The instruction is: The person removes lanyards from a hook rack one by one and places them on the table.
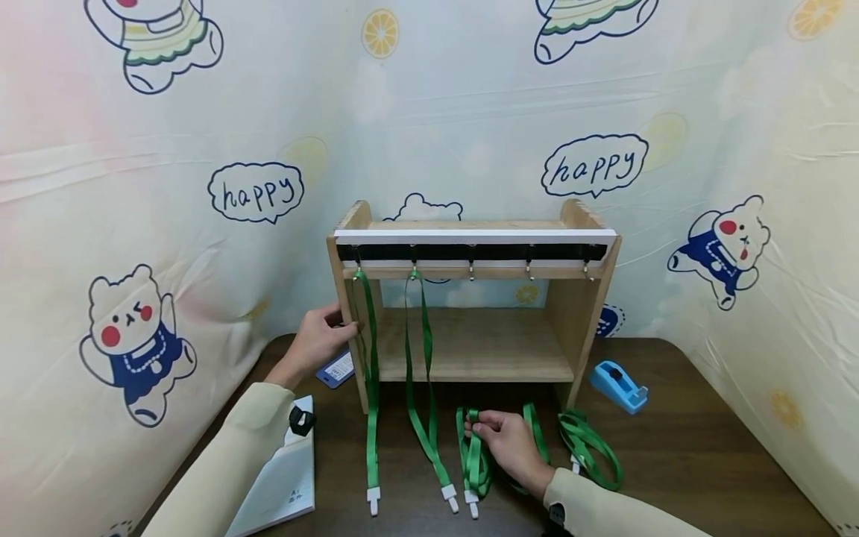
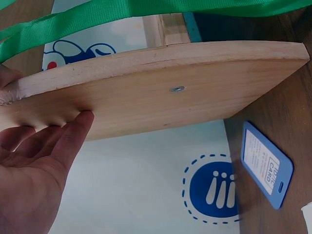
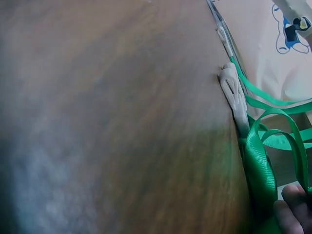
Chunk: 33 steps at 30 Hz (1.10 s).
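A green lanyard point(image 1: 473, 455) with a white clip is seen bunched on the tabletop point(image 1: 684, 455), lower centre of the frame; its loop is pinched by the right hand point(image 1: 510, 440); the wooden rack point(image 1: 470, 298) is braced by the left hand point(image 1: 322, 339), fingers nearly straight; two lanyards are hung from its hooks.

Matt woven lanyard point(image 1: 473, 455) — bare-wood shelf point(image 1: 470, 343)
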{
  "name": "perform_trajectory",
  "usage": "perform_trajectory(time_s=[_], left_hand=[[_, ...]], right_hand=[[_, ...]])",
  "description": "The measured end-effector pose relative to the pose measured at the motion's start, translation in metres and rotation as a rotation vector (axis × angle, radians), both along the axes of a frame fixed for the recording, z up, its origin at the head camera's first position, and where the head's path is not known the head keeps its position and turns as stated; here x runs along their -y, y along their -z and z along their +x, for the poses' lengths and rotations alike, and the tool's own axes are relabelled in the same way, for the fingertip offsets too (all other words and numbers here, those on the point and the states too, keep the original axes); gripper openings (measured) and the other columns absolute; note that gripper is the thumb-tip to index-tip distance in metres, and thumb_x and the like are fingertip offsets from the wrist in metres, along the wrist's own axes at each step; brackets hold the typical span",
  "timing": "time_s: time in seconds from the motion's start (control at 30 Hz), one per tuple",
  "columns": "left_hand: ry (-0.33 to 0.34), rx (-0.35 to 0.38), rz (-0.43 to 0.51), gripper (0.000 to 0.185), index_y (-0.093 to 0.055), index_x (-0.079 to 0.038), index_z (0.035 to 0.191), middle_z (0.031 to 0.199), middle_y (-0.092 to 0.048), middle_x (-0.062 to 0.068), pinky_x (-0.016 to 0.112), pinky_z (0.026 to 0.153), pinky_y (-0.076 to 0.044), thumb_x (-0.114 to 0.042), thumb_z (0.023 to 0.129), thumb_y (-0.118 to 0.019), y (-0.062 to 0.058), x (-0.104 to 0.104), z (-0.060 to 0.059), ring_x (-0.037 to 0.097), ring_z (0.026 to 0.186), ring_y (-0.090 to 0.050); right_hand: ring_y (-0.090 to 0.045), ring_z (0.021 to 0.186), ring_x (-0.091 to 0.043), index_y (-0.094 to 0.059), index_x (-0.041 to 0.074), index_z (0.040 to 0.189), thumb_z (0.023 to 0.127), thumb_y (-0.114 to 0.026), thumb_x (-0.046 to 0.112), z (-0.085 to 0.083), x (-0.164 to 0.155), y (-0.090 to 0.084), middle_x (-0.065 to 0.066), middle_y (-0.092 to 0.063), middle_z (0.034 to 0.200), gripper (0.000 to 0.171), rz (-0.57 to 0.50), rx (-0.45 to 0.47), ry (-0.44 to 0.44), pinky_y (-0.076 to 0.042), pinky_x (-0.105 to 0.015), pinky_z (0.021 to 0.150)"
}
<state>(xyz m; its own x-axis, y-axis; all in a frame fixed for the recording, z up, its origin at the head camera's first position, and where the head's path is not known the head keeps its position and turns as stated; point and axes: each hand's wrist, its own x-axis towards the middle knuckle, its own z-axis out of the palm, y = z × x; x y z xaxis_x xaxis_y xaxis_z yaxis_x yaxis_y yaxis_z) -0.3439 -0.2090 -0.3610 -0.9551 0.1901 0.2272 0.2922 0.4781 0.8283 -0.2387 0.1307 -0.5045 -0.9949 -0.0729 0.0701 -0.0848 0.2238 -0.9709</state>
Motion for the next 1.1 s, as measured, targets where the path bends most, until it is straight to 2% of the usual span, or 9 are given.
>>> perform_trajectory(time_s=[0.23, 0.57, 0.9, 1.1], left_hand=[[-0.007, -0.016, -0.018, 0.048, -0.057, -0.013, 0.142, 0.131, -0.064, 0.02, 0.054, 0.095, -0.058, -0.025, 0.096, -0.064, 0.0006, 0.0008, 0.0002, 0.037, 0.115, -0.063], [-0.016, -0.017, -0.031, 0.049, -0.056, -0.012, 0.143, 0.131, -0.064, 0.02, 0.052, 0.095, -0.059, -0.024, 0.096, -0.064, 0.0022, 0.0014, -0.0007, 0.035, 0.115, -0.063], [-0.016, -0.025, -0.036, 0.048, -0.056, -0.012, 0.142, 0.131, -0.064, 0.02, 0.051, 0.094, -0.06, -0.023, 0.096, -0.063, 0.0002, 0.0006, 0.0002, 0.035, 0.114, -0.064], [-0.016, -0.026, -0.042, 0.048, -0.056, -0.012, 0.143, 0.13, -0.064, 0.021, 0.05, 0.093, -0.06, -0.023, 0.096, -0.063, 0.0017, 0.0012, 0.0001, 0.035, 0.114, -0.064]], right_hand=[[-0.077, 0.096, -0.025, -0.071, -0.006, 0.117, 0.095, -0.063, 0.002, 0.0012, 0.0011, -0.0033, -0.017, -0.078, 0.105, 0.024, 0.023, -0.016, -0.009, -0.062, -0.025, 0.081], [-0.077, 0.095, -0.019, -0.073, -0.001, 0.117, 0.096, -0.063, 0.004, -0.0051, -0.0011, -0.0015, -0.014, -0.079, 0.105, 0.024, 0.083, -0.041, 0.006, -0.061, -0.022, 0.081], [-0.075, 0.096, -0.014, -0.076, 0.005, 0.112, 0.094, -0.068, 0.01, -0.0067, -0.0036, 0.0007, -0.006, -0.08, 0.101, 0.021, 0.196, -0.086, 0.072, -0.06, -0.021, 0.077], [-0.072, 0.09, -0.011, -0.078, 0.009, 0.108, 0.092, -0.071, 0.013, -0.0069, -0.0044, 0.0034, -0.003, -0.08, 0.097, 0.018, 0.289, -0.102, 0.113, -0.057, -0.02, 0.071]])
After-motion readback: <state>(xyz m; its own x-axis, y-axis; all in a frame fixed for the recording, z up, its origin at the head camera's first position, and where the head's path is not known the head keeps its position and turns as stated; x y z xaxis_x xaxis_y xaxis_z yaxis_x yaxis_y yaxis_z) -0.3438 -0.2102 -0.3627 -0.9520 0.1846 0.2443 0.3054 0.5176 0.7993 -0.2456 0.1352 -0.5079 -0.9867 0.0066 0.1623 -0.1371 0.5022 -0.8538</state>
